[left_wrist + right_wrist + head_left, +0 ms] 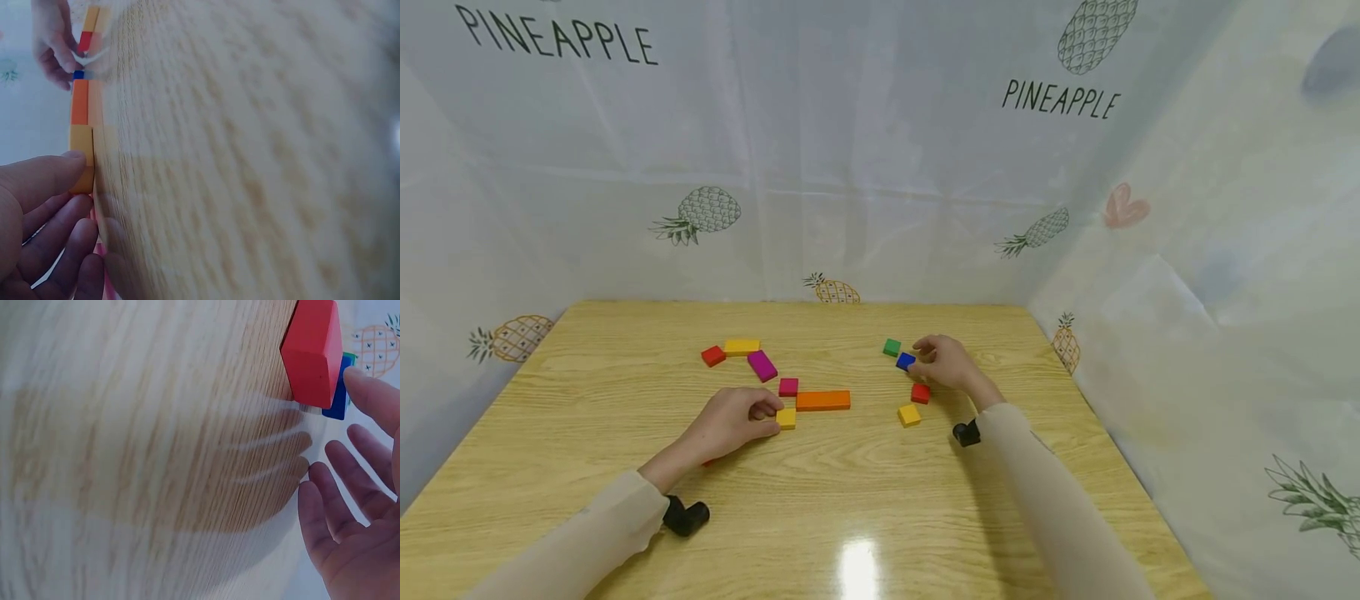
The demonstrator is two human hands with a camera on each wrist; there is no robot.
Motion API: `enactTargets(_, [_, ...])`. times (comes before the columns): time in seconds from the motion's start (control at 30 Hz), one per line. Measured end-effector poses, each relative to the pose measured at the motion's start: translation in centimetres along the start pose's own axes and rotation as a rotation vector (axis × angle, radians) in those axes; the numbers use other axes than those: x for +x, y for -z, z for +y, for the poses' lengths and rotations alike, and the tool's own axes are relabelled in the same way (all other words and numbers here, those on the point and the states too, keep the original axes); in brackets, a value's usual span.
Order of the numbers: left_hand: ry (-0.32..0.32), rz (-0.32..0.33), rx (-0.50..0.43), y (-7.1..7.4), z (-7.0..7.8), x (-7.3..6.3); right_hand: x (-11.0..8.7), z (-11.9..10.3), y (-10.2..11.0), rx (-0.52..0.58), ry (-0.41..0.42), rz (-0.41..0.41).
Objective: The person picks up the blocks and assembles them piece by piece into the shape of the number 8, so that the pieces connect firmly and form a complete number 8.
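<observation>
At the table's middle left, my left hand [730, 421] pinches a small yellow block [786, 418] at its left side. The left wrist view shows the thumb on the face of this yellow block [81, 147] and the index fingertip at its near end. My right hand [949, 363] is by a small blue block [906, 362], thumb right at its edge and the other fingers spread apart from it. In the right wrist view the blue block [338, 394] is partly behind a red block [312, 356]. A green block [891, 347] lies just beyond the blue one.
An orange bar [823, 401] and a pink block [788, 387] lie beside the left hand's block. Farther back left are a purple block [762, 366], a yellow bar [742, 347] and a red block [713, 356]. Another yellow block [909, 415] lies nearer on the right.
</observation>
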State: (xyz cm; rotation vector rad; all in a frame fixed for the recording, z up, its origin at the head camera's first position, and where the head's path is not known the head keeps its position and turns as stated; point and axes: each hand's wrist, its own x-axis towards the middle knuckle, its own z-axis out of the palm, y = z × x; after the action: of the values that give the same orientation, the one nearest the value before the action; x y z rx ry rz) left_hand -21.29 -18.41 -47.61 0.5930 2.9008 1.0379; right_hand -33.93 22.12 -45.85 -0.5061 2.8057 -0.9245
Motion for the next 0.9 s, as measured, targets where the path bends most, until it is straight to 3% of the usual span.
enactTargets(0.47, [-0.001,-0.006,-0.006,0.2,0.1,0.0,0.7,-0.7,-0.7,-0.034,-0.028,0.0])
enactTargets(0.67, [-0.004,0.0,-0.008,0.0,0.1,0.1,0.8,-0.4,-0.4,-0.071,-0.008,0.012])
enactTargets(0.9, [0.005,-0.006,-0.016,0.3,0.3,-0.1,0.4,-1.3,0.2,-0.038,0.019,0.012])
